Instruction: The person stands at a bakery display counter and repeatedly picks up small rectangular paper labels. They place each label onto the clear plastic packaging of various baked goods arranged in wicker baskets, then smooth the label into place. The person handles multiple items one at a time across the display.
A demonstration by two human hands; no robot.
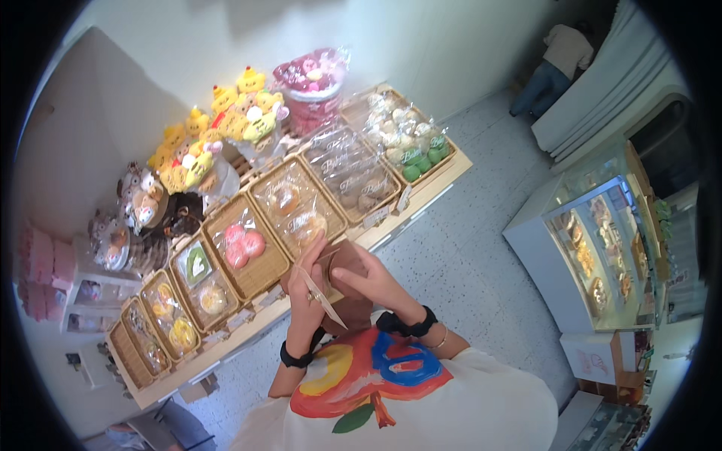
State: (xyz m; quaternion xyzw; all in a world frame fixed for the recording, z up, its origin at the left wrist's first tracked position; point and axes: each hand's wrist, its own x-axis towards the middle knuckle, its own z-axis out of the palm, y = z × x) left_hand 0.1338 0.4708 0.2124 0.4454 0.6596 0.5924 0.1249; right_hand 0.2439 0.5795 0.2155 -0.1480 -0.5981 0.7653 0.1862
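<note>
Both of my hands hold a brown bag or pouch [356, 315] in front of my chest, its top spread apart. My left hand [307, 282] grips its left side, and a pale card [322, 297] stands edge-on against that hand. My right hand [379, 282] clasps the other side, with the thumb over the rim. What lies inside cannot be made out. Just beyond my left fingertips is a wicker tray [271, 222] with two wrapped round buns [284, 198]. Beside it, another wicker tray [256, 280] bears wrapped pink buns [244, 246].
A wooden display table [248, 344] carries more wicker trays with wrapped breads. Yellow plush toys [194, 163] and a pink-filled bucket [313, 96] stand behind them. On the right is a lit pastry case [598, 253]. A person [555, 67] bends near a curtain [598, 96].
</note>
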